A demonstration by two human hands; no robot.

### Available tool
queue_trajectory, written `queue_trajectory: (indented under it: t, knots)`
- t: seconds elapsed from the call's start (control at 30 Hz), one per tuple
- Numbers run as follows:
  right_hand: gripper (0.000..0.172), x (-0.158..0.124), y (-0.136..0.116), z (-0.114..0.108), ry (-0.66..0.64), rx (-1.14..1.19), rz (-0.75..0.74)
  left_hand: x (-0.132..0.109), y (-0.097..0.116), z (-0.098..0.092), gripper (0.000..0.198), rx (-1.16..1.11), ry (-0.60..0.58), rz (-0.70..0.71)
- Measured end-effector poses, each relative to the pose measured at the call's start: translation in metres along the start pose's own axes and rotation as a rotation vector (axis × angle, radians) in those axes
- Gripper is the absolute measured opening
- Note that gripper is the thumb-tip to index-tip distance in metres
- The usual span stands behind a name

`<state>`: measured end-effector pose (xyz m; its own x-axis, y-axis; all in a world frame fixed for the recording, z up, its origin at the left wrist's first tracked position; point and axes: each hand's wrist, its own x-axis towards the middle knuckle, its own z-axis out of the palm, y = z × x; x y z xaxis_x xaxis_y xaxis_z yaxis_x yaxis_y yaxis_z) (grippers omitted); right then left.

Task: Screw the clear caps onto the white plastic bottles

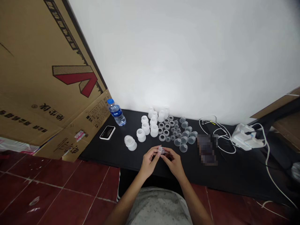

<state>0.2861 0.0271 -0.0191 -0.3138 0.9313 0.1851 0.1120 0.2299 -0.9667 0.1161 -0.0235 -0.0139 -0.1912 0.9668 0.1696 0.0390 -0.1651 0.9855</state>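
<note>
Close together at the table's front edge, my left hand (149, 158) and my right hand (172, 159) are both closed in a pinch. My left fingers hold a translucent screw ring (160, 149) turned on its edge. A clear silicone nipple (163, 151) pokes out of the ring's right side, with my right fingertips around it. How far it sits inside the ring is hidden. Just beyond my hands lie several loose rings (162, 137), small nipples (172, 137) and clear dome caps (183, 147). Several white bottles (141, 135) stand to the left, and one capped bottle (130, 142) stands apart.
A water bottle (117, 114) and a white-edged phone (107, 132) are at the table's left end. A dark blurred object (207, 150), a white cable (226, 137) and a white device (246, 137) lie right. A large cardboard box (47, 81) borders the left, a white wall the back.
</note>
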Motion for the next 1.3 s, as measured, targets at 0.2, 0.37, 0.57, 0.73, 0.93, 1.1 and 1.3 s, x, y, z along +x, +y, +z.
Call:
queue_trajectory:
  t: [0.2, 0.37, 0.57, 0.73, 0.93, 1.1, 1.3]
  knots:
    - [0.028, -0.001, 0.001, 0.000, -0.009, -0.029, -0.008, 0.001, 0.007, -0.004, 0.037, 0.125, -0.034, 0.032]
    - [0.023, -0.001, -0.004, 0.000, 0.008, -0.033, -0.034, 0.000, 0.007, -0.003, 0.036, 0.166, -0.045, 0.074]
    - [0.020, -0.002, -0.011, 0.000, 0.041, -0.072, -0.072, -0.001, 0.008, -0.003, 0.036, 0.182, -0.043, 0.097]
    - [0.023, -0.003, -0.008, 0.002, 0.053, -0.042, -0.039, 0.002, 0.010, -0.005, 0.039, 0.162, -0.089, 0.070]
    - [0.027, -0.004, -0.004, 0.003, 0.075, -0.013, -0.026, 0.003, 0.003, -0.006, 0.038, 0.096, -0.094, 0.025]
    - [0.027, -0.003, -0.003, 0.002, 0.037, -0.006, -0.022, 0.003, 0.003, -0.005, 0.036, 0.084, -0.083, 0.019]
    - [0.026, -0.004, 0.002, 0.002, 0.046, 0.023, -0.010, -0.002, 0.004, -0.001, 0.029, 0.149, 0.012, 0.063]
